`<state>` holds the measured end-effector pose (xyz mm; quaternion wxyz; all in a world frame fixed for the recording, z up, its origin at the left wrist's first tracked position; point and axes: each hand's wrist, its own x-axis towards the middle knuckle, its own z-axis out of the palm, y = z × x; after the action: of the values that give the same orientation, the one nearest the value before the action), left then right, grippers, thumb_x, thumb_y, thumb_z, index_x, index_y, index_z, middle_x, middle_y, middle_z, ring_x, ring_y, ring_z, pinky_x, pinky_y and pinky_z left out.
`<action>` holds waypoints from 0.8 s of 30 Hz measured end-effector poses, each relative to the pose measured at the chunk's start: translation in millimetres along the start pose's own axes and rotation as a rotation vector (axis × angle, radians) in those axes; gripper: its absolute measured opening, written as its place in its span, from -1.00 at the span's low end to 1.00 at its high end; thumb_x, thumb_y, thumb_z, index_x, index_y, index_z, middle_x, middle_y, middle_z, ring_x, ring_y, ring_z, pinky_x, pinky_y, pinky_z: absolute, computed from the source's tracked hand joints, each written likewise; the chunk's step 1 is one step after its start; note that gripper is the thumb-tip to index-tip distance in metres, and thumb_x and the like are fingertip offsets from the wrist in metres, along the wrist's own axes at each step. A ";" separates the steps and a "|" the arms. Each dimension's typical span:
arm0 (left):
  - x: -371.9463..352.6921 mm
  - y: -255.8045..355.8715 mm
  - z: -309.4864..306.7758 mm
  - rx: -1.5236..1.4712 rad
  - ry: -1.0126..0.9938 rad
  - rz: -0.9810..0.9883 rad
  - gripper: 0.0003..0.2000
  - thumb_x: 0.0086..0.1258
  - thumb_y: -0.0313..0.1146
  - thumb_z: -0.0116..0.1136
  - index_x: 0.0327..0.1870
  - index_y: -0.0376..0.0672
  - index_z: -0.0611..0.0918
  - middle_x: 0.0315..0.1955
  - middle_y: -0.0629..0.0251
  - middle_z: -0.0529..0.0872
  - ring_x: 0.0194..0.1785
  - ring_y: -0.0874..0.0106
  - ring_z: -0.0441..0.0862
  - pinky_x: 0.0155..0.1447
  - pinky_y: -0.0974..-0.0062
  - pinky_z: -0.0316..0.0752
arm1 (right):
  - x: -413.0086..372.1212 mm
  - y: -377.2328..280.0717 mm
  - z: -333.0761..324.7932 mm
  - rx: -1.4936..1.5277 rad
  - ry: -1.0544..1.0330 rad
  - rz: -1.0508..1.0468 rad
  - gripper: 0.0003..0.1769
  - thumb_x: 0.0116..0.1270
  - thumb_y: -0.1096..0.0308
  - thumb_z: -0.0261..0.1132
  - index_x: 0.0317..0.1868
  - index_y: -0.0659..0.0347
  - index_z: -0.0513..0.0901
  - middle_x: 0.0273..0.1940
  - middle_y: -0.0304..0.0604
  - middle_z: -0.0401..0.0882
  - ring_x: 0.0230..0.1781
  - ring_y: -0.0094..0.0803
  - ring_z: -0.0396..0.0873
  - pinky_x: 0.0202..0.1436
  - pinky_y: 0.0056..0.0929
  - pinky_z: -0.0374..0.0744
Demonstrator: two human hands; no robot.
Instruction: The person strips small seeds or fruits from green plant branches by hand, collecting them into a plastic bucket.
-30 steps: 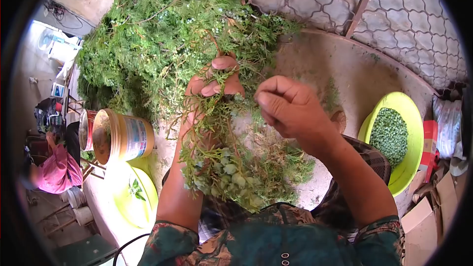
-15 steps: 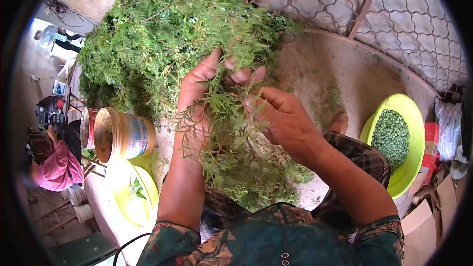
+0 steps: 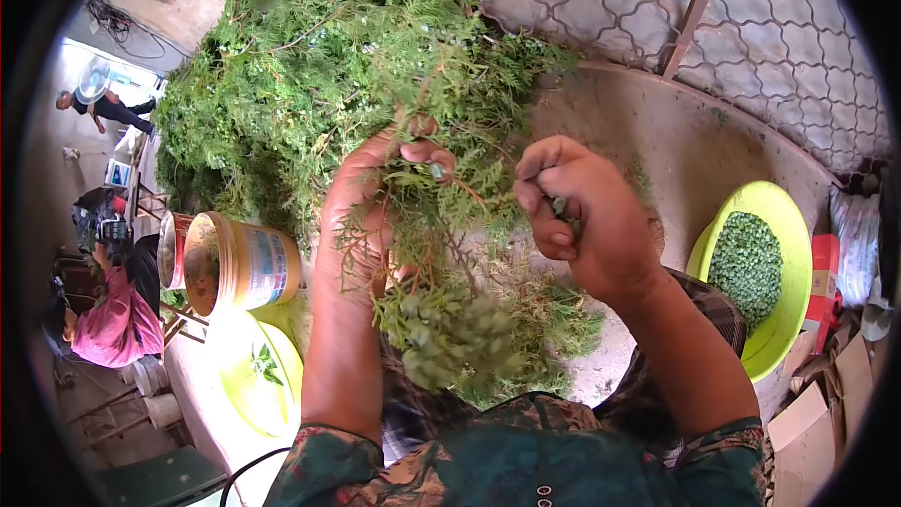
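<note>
My left hand (image 3: 375, 174) is closed round a leafy green sprig (image 3: 422, 291) that hangs down over the wrist and toward my lap. A small pale green berry shows by its fingertips. To the right of the sprig, my right hand (image 3: 582, 211) is curled, with small green berries partly visible between its fingers and palm. Beyond both hands rises a large heap of green branches (image 3: 282, 75) dotted with pale berries. More cut sprigs (image 3: 554, 329) lie on the ground below the hands.
A yellow-green basin (image 3: 796, 253) of green berries stands at right, beside a red box (image 3: 824, 268) and cardboard. Buckets (image 3: 225, 263) and another basin (image 3: 291, 357) are at left. Two people appear farther left. A metal lattice (image 3: 601, 0) borders the back.
My right hand has moved right, away from the sprig, and its fingers have curled in. My left hand has shifted slightly, still holding the sprig. A person has come into view at upper left.
</note>
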<state>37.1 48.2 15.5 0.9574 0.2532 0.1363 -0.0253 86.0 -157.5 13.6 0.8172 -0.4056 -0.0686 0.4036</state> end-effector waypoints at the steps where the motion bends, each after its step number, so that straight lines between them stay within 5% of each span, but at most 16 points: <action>1: 1.6 -1.0 -0.8 0.126 0.037 0.024 -0.77 0.36 -0.29 0.09 -0.14 -0.29 0.51 -0.56 0.39 0.52 -0.33 0.41 0.49 -0.13 0.46 0.42 | 0.3 0.9 3.2 0.000 0.001 -0.001 -0.79 0.30 0.22 0.10 -0.21 0.18 0.43 -0.60 -0.41 0.27 -0.70 -0.71 0.14 -0.67 -0.66 0.13; 6: -3.3 -18.5 23.2 0.520 0.289 0.060 -0.80 0.34 -0.27 0.11 -0.22 -0.23 0.56 -0.38 0.27 0.63 -0.26 0.43 0.56 -0.11 0.39 0.47 | 8.5 16.4 7.1 -0.562 0.025 -0.048 -0.62 0.24 0.05 0.23 -0.22 0.23 0.46 -0.60 -0.41 0.30 -0.68 -0.68 0.22 -0.66 -0.63 0.17; 8: 4.3 -25.2 1.1 0.756 0.447 -0.031 -0.75 0.29 -0.23 0.11 -0.23 -0.25 0.60 -0.36 0.19 0.64 -0.24 0.34 0.57 -0.10 0.31 0.47 | 7.1 10.3 20.3 -0.722 0.202 -0.042 -0.58 0.12 0.08 0.33 -0.33 0.35 0.57 -0.44 -0.21 0.46 -0.37 -0.51 0.38 -0.25 -0.46 0.38; 9: 22.5 -39.8 -36.1 0.890 0.460 0.127 -0.66 0.26 -0.17 0.14 -0.12 -0.29 0.58 -0.18 0.09 0.61 -0.11 0.27 0.54 -0.02 0.25 0.44 | 9.4 14.7 19.7 -0.784 0.180 -0.099 -0.61 0.14 0.10 0.31 -0.38 0.34 0.53 -0.48 -0.27 0.43 -0.42 -0.54 0.33 -0.33 -0.48 0.35; 10: 3.0 -34.6 -3.7 0.957 0.423 0.078 -0.49 0.25 -0.07 0.11 0.10 -0.29 0.47 0.06 0.01 0.46 0.15 0.24 0.39 0.17 0.36 0.32 | 11.8 17.8 15.6 -0.862 0.188 -0.138 -0.67 0.17 0.15 0.29 -0.44 0.29 0.50 -0.51 -0.35 0.39 -0.47 -0.58 0.30 -0.39 -0.52 0.31; 14: 4.7 -34.0 17.9 0.435 0.323 0.137 -0.73 0.22 -0.31 0.13 -0.10 -0.24 0.53 -0.31 0.24 0.62 -0.29 0.44 0.55 -0.20 0.50 0.46 | 13.1 18.8 13.6 -0.667 0.177 0.034 -0.87 0.24 0.32 0.20 -0.36 0.20 0.53 -0.58 -0.47 0.29 -0.57 -0.73 0.21 -0.52 -0.61 0.18; 17: 0.7 -23.8 10.6 0.477 0.266 0.040 -0.77 0.21 -0.34 0.11 -0.16 -0.24 0.56 -0.40 0.30 0.61 -0.40 0.51 0.51 -0.33 0.54 0.43 | 15.7 24.2 13.1 -0.401 0.125 -0.007 -0.81 0.21 0.40 0.17 -0.17 0.18 0.61 -0.55 -0.49 0.35 -0.65 -0.76 0.18 -0.60 -0.66 0.12; 22: 10.0 -26.9 -1.7 0.539 0.265 -0.002 -0.85 0.18 -0.40 0.09 -0.29 -0.24 0.59 -0.54 0.31 0.58 -0.56 0.53 0.46 -0.45 0.54 0.39 | 15.5 27.1 -0.1 -0.645 0.077 0.027 -0.89 0.16 0.41 0.13 -0.30 0.15 0.55 -0.56 -0.45 0.37 -0.70 -0.74 0.17 -0.64 -0.66 0.13; 24: 17.2 -21.5 -14.0 0.281 0.204 -0.041 -0.86 0.18 -0.39 0.10 -0.31 -0.24 0.60 -0.59 0.24 0.59 -0.61 0.49 0.46 -0.45 0.47 0.42 | 16.4 27.1 -2.9 -0.628 0.033 0.042 -0.92 0.15 0.38 0.12 -0.36 0.16 0.52 -0.59 -0.43 0.36 -0.72 -0.72 0.16 -0.65 -0.66 0.14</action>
<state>47.6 36.7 -11.2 0.8931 0.3829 0.2330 -0.0376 81.8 -138.2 -11.4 0.6447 -0.6459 -0.1680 0.3727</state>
